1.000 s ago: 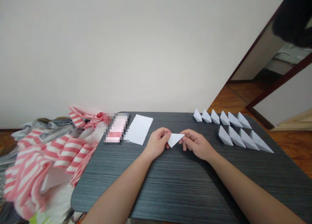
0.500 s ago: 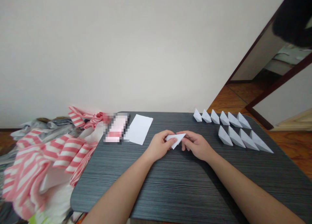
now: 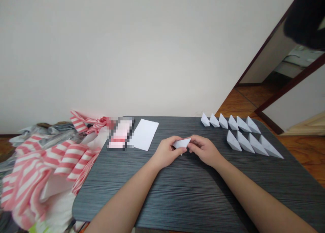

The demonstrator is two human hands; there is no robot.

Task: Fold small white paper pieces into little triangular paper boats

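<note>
A small folded white paper piece [image 3: 181, 143] is pinched between my two hands just above the dark striped table [image 3: 177, 192]. My left hand [image 3: 166, 153] grips its left end with curled fingers. My right hand [image 3: 204, 150] closes over its right end, hiding the tip. Two rows of several finished folded white paper triangles [image 3: 243, 135] stand at the table's far right. A flat white sheet of paper [image 3: 144, 134] lies at the far left of the table.
A heap of pink-and-white striped cloth [image 3: 48, 162] lies off the table's left edge. A blurred pink object [image 3: 120, 133] sits next to the flat sheet. A wall runs behind the table, and a doorway with wooden floor [image 3: 254, 97] opens at the right.
My hands have drawn closer together over the paper piece. The open triangle seen before is now folded narrower and largely covered by my fingers.
</note>
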